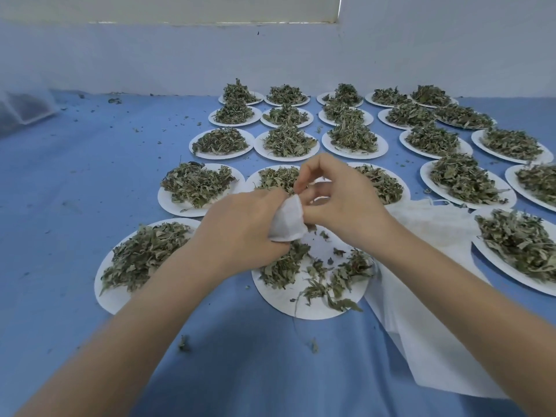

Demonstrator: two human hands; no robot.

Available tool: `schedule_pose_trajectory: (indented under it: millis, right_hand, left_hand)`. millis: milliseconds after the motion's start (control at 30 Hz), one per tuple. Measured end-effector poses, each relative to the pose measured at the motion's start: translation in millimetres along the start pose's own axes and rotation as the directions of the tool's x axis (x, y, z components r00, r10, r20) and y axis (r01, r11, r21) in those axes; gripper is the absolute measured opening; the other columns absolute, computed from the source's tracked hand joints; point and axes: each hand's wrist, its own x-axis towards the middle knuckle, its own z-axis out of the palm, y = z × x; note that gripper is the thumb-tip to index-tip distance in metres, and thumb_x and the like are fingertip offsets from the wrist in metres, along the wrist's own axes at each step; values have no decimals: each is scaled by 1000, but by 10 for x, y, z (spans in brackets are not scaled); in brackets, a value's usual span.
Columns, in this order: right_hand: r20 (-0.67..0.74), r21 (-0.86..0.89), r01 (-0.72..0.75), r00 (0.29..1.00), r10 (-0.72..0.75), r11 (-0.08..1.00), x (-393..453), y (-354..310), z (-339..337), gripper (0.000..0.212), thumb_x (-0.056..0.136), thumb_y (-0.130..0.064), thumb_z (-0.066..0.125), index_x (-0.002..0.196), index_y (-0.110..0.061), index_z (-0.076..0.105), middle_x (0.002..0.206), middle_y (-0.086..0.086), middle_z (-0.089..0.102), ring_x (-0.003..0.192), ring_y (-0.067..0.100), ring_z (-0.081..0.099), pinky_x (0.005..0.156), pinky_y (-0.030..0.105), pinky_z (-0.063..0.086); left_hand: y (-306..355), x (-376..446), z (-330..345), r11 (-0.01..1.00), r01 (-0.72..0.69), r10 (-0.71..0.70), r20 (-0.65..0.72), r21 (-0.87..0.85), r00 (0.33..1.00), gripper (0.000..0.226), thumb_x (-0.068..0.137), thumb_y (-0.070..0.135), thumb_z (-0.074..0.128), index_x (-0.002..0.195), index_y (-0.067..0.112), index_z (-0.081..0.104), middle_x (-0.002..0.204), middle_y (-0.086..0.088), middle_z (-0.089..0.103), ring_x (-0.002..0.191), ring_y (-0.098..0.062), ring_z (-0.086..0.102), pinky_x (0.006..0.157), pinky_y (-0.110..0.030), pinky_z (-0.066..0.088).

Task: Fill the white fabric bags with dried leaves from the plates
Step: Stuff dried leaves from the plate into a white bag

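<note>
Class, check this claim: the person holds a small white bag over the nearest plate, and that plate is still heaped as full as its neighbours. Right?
Not quite. The head view shows both hands holding the white bag over the nearest plate, but that plate is mostly emptied, with only scattered leaves left, unlike its heaped neighbours.

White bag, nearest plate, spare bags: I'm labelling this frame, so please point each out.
white bag (287, 221): head view, its bulging side.
nearest plate (313, 305): head view, bare front rim.
spare bags (421, 320): head view, middle of the flat stack.
</note>
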Motion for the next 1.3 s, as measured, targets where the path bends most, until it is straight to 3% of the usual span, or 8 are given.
schedule_pose_trajectory:
  millis: [133, 233, 400, 533, 767, 1000, 1200, 1300]
  right_hand:
    - [-42, -217, 58, 997, -68, 975, 16, 16, 59, 33, 71, -6, 71, 90, -24, 51, 83, -18, 48, 67, -12, 42, 61, 5, 34]
    - [1, -300, -3, 1000, 4, 954, 33, 43, 59, 30, 79, -19, 69, 100, -28, 50, 98, -12, 50, 77, -11, 44, 65, 6, 36]
    - [139, 18, -222, 966, 218, 975, 16, 31, 0, 24, 84, -37, 64, 106, -28, 63, 89, -6, 71, 77, 11, 68, 74, 30, 56]
    - [204, 283, -292, 949, 240, 914, 10, 80, -82, 15, 86, -21, 63, 99, -27, 70, 96, -3, 73, 92, 13, 68, 85, 32, 54]
    - [188, 411, -171, 977, 100, 896, -40, 42, -102, 35, 76, 5, 70, 103, -15, 66, 93, 4, 74, 83, 15, 71, 72, 20, 54]
    - [15, 218, -14, 1000, 11, 976, -59, -21, 41, 42, 72, 9, 66, 95, -24, 54, 80, -4, 72, 68, 9, 68, 63, 18, 50]
    - [18, 122, 101, 994, -104, 987, -73, -24, -12, 28, 75, -2, 71, 79, -28, 62, 72, -11, 72, 74, 3, 67, 79, 27, 53]
    - [24, 46, 189, 981, -190, 981, -123, -22, -79, 27, 75, -6, 74, 84, -29, 64, 84, -12, 73, 87, 2, 68, 89, 34, 53]
  left_hand:
    - [47, -14, 24, 999, -34, 33, -24, -31, 999, 34, 76, 42, 60, 103, 22, 54, 81, 9, 53, 75, -18, 53, 54, -28, 36]
    - [27, -13, 17, 999, -14, 13, -31, -46, 999, 40, 75, 42, 60, 109, 22, 55, 87, 9, 56, 79, -18, 54, 60, -30, 41]
    - [-58, -15, -38, 999, 13, -16, -72, -30, 997, 43, 72, 47, 58, 107, 21, 54, 83, 9, 53, 75, -18, 53, 53, -27, 32]
    - [-133, -29, -52, 999, 45, -46, -75, -19, 996, 39, 74, 45, 66, 100, 21, 50, 82, 7, 53, 74, -18, 49, 53, -28, 30]
    - [-109, -27, -36, 998, 47, -50, -61, -50, 997, 40, 69, 47, 60, 99, 22, 49, 79, 9, 51, 73, -19, 51, 54, -29, 32]
    - [-3, -31, 8, 995, 10, -21, -106, -99, 994, 35, 70, 50, 57, 81, 22, 38, 64, 14, 37, 61, -18, 44, 48, -27, 27]
    - [0, -4, -10, 971, 41, -63, -86, -237, 994, 40, 71, 47, 68, 99, 28, 48, 78, 16, 48, 75, -13, 51, 62, -32, 43]
    - [-20, -9, -51, 935, 82, -108, -56, -346, 993, 39, 65, 47, 71, 94, 34, 49, 79, 15, 56, 74, -4, 53, 60, -19, 42]
